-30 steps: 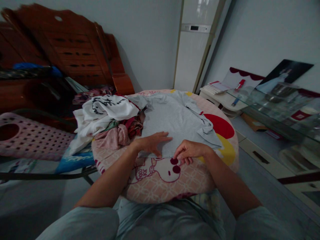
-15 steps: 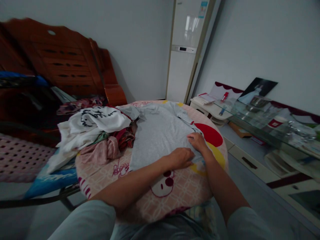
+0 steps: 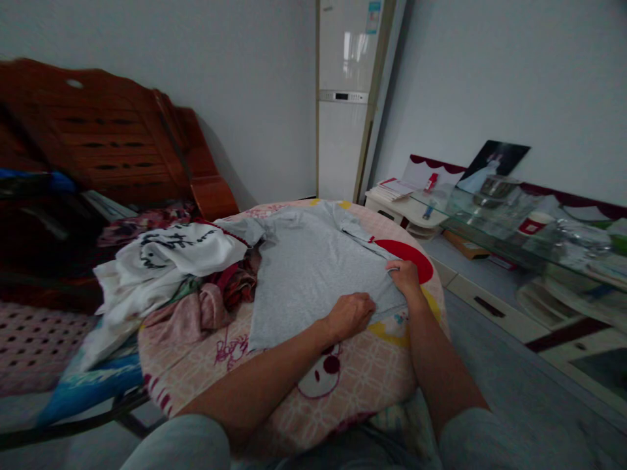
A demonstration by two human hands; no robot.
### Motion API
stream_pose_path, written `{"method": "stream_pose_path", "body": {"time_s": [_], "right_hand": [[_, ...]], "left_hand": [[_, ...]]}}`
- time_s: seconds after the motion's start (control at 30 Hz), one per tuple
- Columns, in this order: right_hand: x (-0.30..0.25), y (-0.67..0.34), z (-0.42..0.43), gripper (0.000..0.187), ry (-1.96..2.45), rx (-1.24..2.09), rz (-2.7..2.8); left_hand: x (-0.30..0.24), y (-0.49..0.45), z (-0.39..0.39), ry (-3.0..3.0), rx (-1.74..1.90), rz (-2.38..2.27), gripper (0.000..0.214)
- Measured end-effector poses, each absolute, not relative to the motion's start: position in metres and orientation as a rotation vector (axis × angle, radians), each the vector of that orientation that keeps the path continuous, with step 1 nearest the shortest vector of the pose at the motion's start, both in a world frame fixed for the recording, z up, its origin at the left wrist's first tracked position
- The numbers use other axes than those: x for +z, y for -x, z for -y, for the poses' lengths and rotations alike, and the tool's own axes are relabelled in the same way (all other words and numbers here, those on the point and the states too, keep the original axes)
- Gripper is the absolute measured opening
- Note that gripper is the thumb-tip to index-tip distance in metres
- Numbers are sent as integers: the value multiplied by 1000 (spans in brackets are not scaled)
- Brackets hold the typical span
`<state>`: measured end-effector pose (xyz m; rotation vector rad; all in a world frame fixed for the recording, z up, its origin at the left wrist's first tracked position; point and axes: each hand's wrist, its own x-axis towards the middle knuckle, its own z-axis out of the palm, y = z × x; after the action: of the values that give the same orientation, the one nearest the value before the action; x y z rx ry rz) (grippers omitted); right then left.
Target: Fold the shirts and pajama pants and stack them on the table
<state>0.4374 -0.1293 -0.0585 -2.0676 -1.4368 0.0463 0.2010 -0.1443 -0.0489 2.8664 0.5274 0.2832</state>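
A grey T-shirt (image 3: 313, 267) lies spread over a round table with a pink patterned tablecloth (image 3: 274, 398). Its collar end points to the far side and its hem toward me. My left hand (image 3: 350, 316) is closed on the near hem, knuckles up, fingertips hidden. At the shirt's right side edge, my right hand (image 3: 405, 277) pinches the fabric between thumb and fingers. A small red tag shows on that edge, just beyond my right hand.
A heap of clothes, with a white printed garment (image 3: 171, 251) on top, lies at the table's left. Behind it stands a carved wooden sofa (image 3: 108, 143). A glass shelf (image 3: 494, 228) with a paper cup (image 3: 533, 224) is on the right, near a tall white air conditioner (image 3: 343, 143).
My right hand has gone from lying on the shirt to gripping its right edge, pulling it slightly outward. My left hand stays at the hem. The view has shifted a little.
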Motion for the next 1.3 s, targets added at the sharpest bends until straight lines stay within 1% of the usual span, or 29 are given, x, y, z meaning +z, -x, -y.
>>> {"method": "stream_pose_path", "body": {"time_s": [0.17,0.3,0.5,0.6,0.67,0.8,0.9,1.03,1.13,1.3], "right_hand": [[-55,-447,137,39,1989,252,1254],[-55,-451,139,47,2006,258,1142],[-56,-450,139,44,2030,183,1125],[-55,-446,140,43,2064,201,1123],[-53,-443,139,39,2100,201,1131],[-45,-434,134,28,2149,109,1219],[-33,-422,122,32,2096,49,1381],[-18,-405,94,38,2013,73,1626],[-19,-393,68,37,2028,82,1783],[-33,-384,27,37,2084,58,1848]], "left_hand": [[-45,-201,145,-2846,254,-493,22],[-44,-199,148,-2816,297,-415,23],[-45,-196,148,-2797,308,-368,22],[-48,-201,149,-2797,362,-371,29],[-53,-205,150,-2827,368,-375,31],[-62,-209,149,-2827,389,-323,29],[-63,-207,144,-2657,487,-239,31],[-61,-202,130,-2449,677,-333,33],[-65,-197,120,-2508,744,-397,30],[-74,-192,115,-2708,655,-428,36]]}}
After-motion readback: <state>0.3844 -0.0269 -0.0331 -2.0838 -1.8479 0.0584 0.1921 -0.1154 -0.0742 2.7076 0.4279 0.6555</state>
